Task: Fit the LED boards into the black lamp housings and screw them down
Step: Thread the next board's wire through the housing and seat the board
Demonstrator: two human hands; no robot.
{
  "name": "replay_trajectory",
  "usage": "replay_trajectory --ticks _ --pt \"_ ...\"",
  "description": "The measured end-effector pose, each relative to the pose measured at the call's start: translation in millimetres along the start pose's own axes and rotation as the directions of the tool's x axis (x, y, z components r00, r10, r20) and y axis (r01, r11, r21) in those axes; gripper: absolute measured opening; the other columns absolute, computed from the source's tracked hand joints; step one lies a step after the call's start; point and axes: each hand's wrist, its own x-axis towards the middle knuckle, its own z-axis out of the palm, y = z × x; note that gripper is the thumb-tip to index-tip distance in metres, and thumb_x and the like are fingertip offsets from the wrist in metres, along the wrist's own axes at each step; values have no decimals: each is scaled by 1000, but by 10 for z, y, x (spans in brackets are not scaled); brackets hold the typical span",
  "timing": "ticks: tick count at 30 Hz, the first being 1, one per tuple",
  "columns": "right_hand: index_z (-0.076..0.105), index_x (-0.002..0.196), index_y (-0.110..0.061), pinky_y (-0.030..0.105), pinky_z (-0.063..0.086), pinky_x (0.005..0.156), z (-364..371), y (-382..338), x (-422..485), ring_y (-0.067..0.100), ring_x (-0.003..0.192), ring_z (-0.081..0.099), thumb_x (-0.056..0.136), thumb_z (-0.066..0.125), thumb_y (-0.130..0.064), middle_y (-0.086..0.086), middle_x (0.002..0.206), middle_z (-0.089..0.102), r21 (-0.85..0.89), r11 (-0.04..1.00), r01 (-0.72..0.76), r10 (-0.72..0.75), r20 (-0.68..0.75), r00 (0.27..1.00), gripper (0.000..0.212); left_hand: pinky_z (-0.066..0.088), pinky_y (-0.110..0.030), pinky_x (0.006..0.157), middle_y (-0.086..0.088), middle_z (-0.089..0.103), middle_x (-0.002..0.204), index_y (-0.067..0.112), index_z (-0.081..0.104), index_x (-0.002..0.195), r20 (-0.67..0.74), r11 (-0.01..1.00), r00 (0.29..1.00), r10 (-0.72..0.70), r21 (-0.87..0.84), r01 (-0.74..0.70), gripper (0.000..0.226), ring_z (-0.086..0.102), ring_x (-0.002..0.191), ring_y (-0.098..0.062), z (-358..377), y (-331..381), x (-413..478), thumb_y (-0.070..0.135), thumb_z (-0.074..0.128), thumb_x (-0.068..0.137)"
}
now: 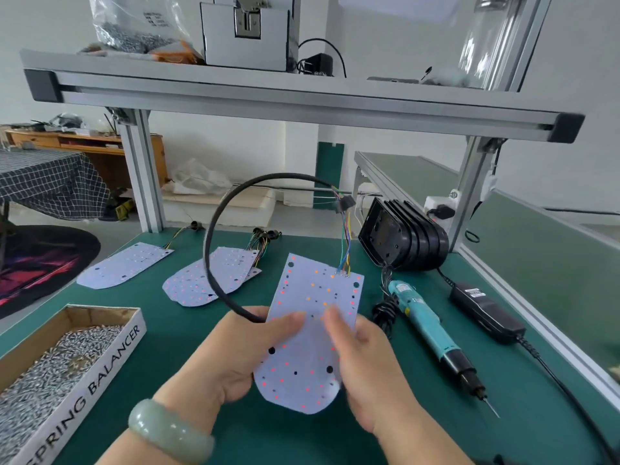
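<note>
My left hand (235, 350) has its grip closed on the left edge of a flat white LED board (312, 286) with one rounded end, thumb laid across the face and fingers curled behind. My right hand (365, 364) pinches the right edge in the same way, though its thumb is blurred. A pale green bangle (167, 431) sits on the left wrist. The board is held up off the green desk (302, 437), its rounded end nearest me and its square end tipped away. A thick black cable (214, 229) leaves from beside my left fingers and arcs in a wide loop above the desk to a small black connector (344, 204). From there thin coloured wires (345, 243) drop to the board's far right corner. To the right, just beside the board, a teal electric screwdriver (426, 320) lies with its bit pointing toward me, and a black power adapter (486, 310) sits near the desk's aluminium edge rail (536, 327). Beyond them a row of black lamp housings (402, 236) stands on edge against the frame post (469, 182). To the left, bare green shows between my hands and an open cardboard box (110, 357) of silver screws (50, 357). Further back lie a pile of white boards (204, 280), which the loop crosses over, and a single board (124, 263) near the far edge. An aluminium shelf (302, 95) spans overhead, above the top of the loop.
</note>
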Motion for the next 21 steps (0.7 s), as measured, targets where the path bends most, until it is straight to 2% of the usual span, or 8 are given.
replay_trajectory --ticks 3,5,7,9,10,14,16,21 --pt "59 85 -14 28 45 70 -133 -11 101 18 80 61 96 48 -39 1 82 63 -360 927 104 -225 -314 922 29 60 -41 60 -16 74 90 1 70 93 -128 981 989 72 -168 -94 22 73 75 -29 -79 44 71 20 65 83" --pt "57 103 -22 22 36 73 -168 -18 136 17 92 55 95 52 -32 -3 101 59 -519 855 -3 -164 -276 947 13 59 -36 59 -7 75 95 10 69 100 -138 944 984 113 -295 -150 28 73 81 -21 -168 77 101 28 62 79" --pt "49 121 -18 21 31 76 -125 70 182 20 105 55 91 57 -32 1 114 57 -732 674 -98 -5 -137 991 34 60 -33 62 -1 75 102 16 67 107 -148 904 979 137 -386 -185 39 73 85 -15 -252 108 123 33 60 72" --pt "47 112 -16 26 34 72 -38 106 203 27 103 56 88 55 -30 6 111 59 -870 480 -111 72 -87 994 29 59 -29 57 1 75 101 18 66 107 -183 880 973 142 -425 -209 38 73 83 -13 -346 120 147 35 60 74" --pt "48 103 -13 28 36 68 -9 99 205 28 95 57 87 52 -26 8 106 60 -879 459 -133 82 -106 991 21 58 -28 55 1 75 101 19 66 107 -189 874 971 147 -435 -217 35 73 82 -13 -382 120 153 35 59 77" --pt "53 88 -8 25 37 46 -108 75 249 19 64 49 87 47 -17 8 89 60 -670 711 -214 102 -203 974 11 59 -29 59 0 72 110 18 65 114 -190 834 958 214 -476 -280 40 72 88 -13 -417 115 170 35 58 78" --pt "55 89 -9 20 35 40 -163 77 243 17 62 47 87 48 -16 9 89 60 -610 758 -231 118 -220 968 10 59 -28 63 2 71 114 19 63 117 -194 800 943 272 -499 -333 45 70 94 -12 -415 118 173 37 57 77" --pt "54 82 -11 22 34 47 -270 141 234 15 61 47 88 50 -15 3 77 57 -524 826 -209 48 -303 952 8 59 -31 62 -2 71 115 15 63 119 -151 837 954 257 -459 -298 48 71 95 -16 -421 79 188 35 60 75"
